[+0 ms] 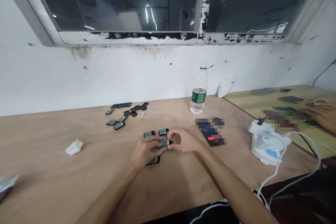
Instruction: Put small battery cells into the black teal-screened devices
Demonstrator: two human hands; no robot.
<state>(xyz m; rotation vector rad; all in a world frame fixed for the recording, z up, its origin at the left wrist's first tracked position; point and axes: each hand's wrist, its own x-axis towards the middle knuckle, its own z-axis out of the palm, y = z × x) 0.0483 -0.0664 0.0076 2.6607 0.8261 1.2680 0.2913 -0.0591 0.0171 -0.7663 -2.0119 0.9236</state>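
While both hands close in at the middle of the plywood bench (pixel 65 175), the action is all on one small teal-faced module (pixel 164 143), held up just above the bench top between them! The left hand (pixel 148 150) comes in from the near side with its fingers wrapped over the module's left end, and the right hand (pixel 183 140) pinches the right end, so the fingers (pixel 173 134) of both hands are clenched on it. Right beside them, two matching modules (pixel 156 133) lie just beyond the hands, and a dark one (pixel 153 161) sits partly tucked under the left hand. Further left and far, a loose scatter of dark pieces (pixel 126 112) lies next to a little heap of tiny white bits (pixel 145 112). Over to the right, a phone (pixel 211 137), largely blurred out, lies on the bench, with a water bottle (pixel 198 92) standing upright beyond it. A crumpled tissue (pixel 74 147) sits out on the left, and a white plastic appliance (pixel 267 143) trails a white cable (pixel 286 168) at the right. On the lighter bench (pixel 246 101) at far right, a co-worker's hand (pixel 321 112) is at work among dark flat pieces!
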